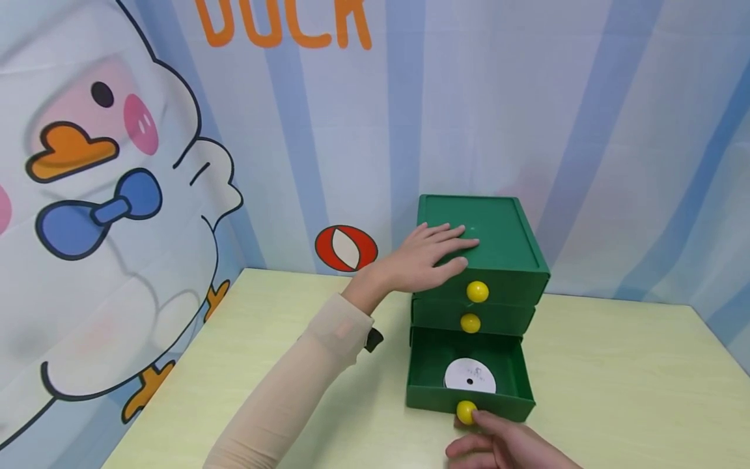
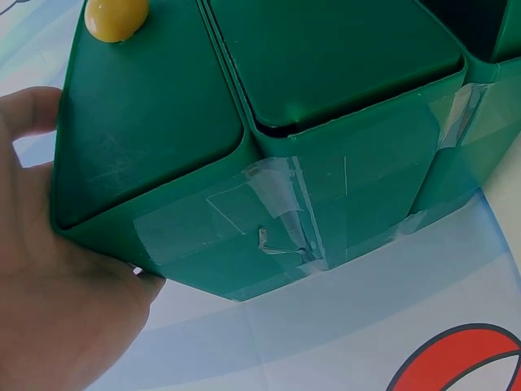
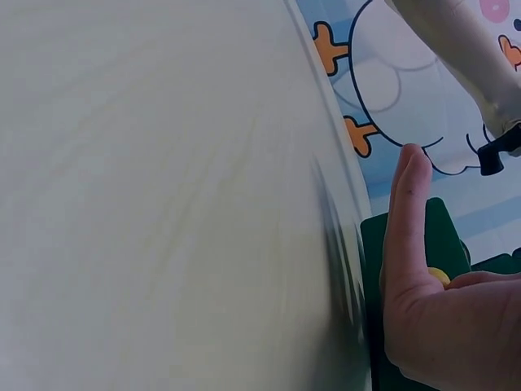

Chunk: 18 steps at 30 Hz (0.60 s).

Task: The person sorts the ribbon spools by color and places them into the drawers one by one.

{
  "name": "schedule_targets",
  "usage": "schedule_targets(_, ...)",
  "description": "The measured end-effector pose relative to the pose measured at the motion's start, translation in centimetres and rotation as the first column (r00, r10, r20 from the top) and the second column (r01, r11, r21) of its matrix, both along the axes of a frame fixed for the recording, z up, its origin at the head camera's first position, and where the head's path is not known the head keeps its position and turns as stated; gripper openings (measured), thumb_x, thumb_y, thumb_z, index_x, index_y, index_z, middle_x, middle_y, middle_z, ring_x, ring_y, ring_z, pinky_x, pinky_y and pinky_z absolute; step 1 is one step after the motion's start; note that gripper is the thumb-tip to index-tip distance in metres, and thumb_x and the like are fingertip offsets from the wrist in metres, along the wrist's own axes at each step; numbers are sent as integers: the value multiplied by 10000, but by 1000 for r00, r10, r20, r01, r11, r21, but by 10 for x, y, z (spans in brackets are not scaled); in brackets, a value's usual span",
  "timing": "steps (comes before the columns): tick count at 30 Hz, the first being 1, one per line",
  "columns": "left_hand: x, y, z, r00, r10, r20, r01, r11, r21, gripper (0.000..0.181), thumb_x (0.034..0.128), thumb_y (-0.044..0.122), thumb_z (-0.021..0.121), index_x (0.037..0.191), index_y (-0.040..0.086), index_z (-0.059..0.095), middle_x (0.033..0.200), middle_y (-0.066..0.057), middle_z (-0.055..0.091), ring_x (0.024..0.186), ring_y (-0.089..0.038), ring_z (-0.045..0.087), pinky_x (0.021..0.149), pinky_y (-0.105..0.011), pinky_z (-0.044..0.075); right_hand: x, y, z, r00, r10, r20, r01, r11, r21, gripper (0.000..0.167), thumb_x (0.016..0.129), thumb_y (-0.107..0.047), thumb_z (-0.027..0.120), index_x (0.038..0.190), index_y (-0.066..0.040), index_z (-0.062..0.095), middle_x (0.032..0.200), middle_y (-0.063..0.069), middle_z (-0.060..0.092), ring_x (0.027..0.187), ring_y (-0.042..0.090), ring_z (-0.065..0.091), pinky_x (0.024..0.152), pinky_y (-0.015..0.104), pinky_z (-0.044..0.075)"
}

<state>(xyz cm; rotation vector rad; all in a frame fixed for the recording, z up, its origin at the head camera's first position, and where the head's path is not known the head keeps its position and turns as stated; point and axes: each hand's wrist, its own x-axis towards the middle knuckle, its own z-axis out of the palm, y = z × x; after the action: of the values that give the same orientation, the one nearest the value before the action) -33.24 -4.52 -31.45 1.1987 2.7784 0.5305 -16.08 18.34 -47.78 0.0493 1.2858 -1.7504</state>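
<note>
A green drawer cabinet (image 1: 480,228) with three stacked drawers stands on the table, each drawer bearing a round yellow knob. My left hand (image 1: 424,257) rests on its top near the left front, fingers spread; the left wrist view shows this hand (image 2: 57,285) against the cabinet's end. The bottom drawer (image 1: 422,371) is pulled out, and a white disc (image 1: 470,376) with a small dark centre hole lies inside. My right hand (image 1: 510,446) pinches the knob (image 1: 466,412) of that drawer between thumb and a finger partly hidden behind it. The upper two drawers are closed.
The pale yellow table (image 1: 621,365) extends to both sides of the cabinet. Behind it hangs a blue-striped cloth (image 1: 498,98) with a printed duck (image 1: 140,286). Clear tape (image 2: 285,204) runs over the cabinet's side.
</note>
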Motion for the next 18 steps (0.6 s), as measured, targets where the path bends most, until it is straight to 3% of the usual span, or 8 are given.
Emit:
schedule_targets(8, -1, -3, 0, 1000, 8, -1, -8, 1000, 2, 554, 1149, 407, 398, 1674, 233, 365, 1779, -30, 186, 1659, -251, 92, 1331, -446, -66, -13, -1, 3, 1000, -10, -4, 10, 999, -32, 509, 1186, -341, 268, 1381, 45, 536, 1225, 120, 776, 1115, 239, 762, 1052, 358, 568)
schedule_targets(18, 0, 0, 0, 1000, 8, -24, -8, 1000, -1, 552, 1145, 416, 402, 1670, 247, 372, 1777, -24, 197, 1658, -244, 100, 1332, -455, -56, -30, -6, 2, 989, -130, -76, 130, 991, 4, 504, 1180, -317, 293, 1505, 69, 311, 1208, 143, 773, 1084, 276, 771, 1013, 404, 595)
